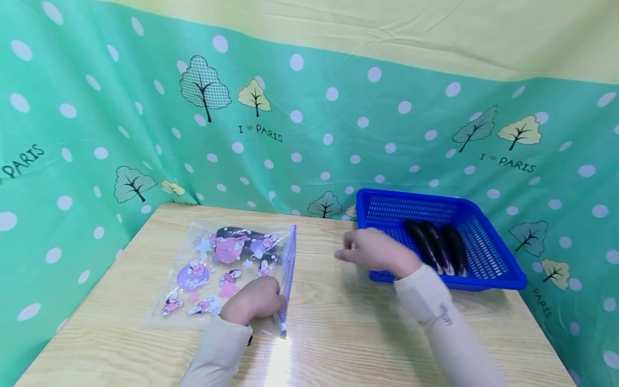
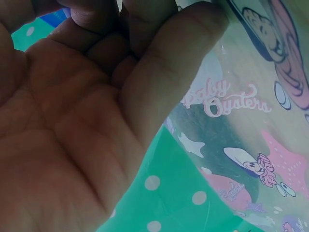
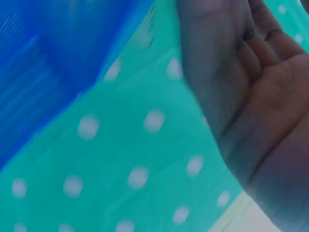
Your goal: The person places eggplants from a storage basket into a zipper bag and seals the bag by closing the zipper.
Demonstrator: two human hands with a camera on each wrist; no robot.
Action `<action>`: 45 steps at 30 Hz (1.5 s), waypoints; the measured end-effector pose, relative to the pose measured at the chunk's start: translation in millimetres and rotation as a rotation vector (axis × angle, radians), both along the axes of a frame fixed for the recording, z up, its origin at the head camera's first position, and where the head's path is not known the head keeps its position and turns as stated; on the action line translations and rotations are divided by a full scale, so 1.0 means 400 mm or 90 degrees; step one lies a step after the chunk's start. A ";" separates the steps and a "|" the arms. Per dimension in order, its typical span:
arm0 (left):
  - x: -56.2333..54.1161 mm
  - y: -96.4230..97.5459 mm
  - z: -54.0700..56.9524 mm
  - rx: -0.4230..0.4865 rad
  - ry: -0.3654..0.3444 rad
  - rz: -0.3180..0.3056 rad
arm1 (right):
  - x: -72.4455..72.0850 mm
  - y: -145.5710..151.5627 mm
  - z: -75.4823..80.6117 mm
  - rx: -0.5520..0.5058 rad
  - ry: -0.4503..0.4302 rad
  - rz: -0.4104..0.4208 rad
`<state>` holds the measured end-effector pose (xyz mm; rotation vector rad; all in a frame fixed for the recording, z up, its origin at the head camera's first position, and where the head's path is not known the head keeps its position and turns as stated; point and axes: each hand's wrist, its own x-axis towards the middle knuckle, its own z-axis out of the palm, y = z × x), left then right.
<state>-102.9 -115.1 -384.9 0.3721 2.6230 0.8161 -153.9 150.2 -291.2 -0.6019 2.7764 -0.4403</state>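
A clear zip bag (image 1: 205,293) with cartoon prints lies on the table at left, its purple zip edge (image 1: 289,263) facing right. Through its film show dark eggplants (image 1: 242,232) near the bag's far side. My left hand (image 1: 256,298) pinches the bag by the zip edge, close to the slider; in the left wrist view the printed film (image 2: 231,130) runs past the curled fingers. My right hand (image 1: 374,250) is in the air at the left side of a blue basket (image 1: 508,274), fingers loosely bent and holding nothing. Several eggplants (image 1: 435,242) lie side by side in the basket.
The wooden table (image 1: 329,333) carries the bag at left and the basket at right. A green dotted curtain (image 1: 290,134) hangs close along the table's back and both sides. A bright light reflection lies near the front.
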 end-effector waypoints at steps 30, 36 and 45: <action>-0.007 0.001 -0.011 0.006 -0.004 -0.012 | -0.164 0.457 -0.127 0.234 -0.203 -0.193; -0.005 -0.001 -0.008 0.002 -0.003 -0.013 | -0.159 0.430 -0.137 0.215 -0.237 -0.194; -0.008 -0.001 -0.008 0.001 -0.012 -0.008 | -0.188 0.398 -0.133 0.045 -0.244 -0.179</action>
